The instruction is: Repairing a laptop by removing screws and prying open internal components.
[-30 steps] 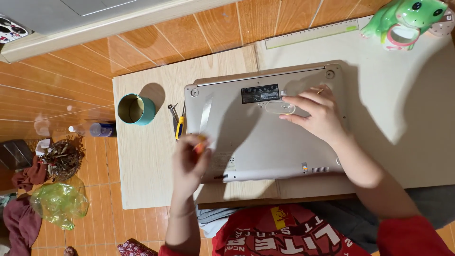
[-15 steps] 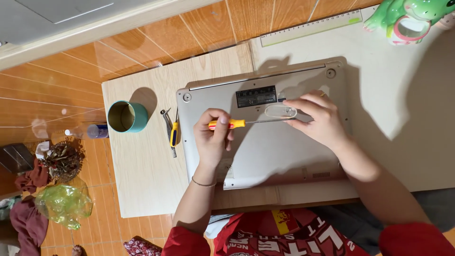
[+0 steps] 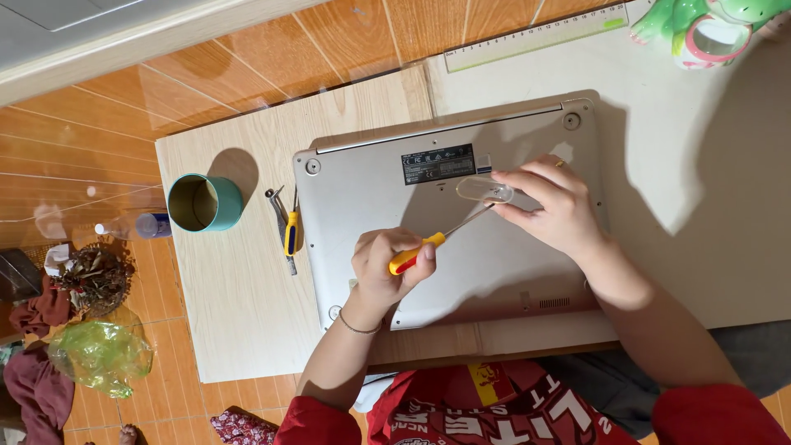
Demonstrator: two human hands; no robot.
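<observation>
Gripping a screwdriver (image 3: 428,245), the left hand (image 3: 387,268) works beside the laptop's (image 3: 494,272) black rectangular label (image 3: 438,163); right fingers (image 3: 527,177) pinch a clear oval piece (image 3: 484,189).

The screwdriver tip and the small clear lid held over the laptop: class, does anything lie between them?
Nothing visible does. The left hand holds the screwdriver, its shaft pointing up-right across the laptop base. The tip reaches the clear lid pinched by the right hand.
</observation>
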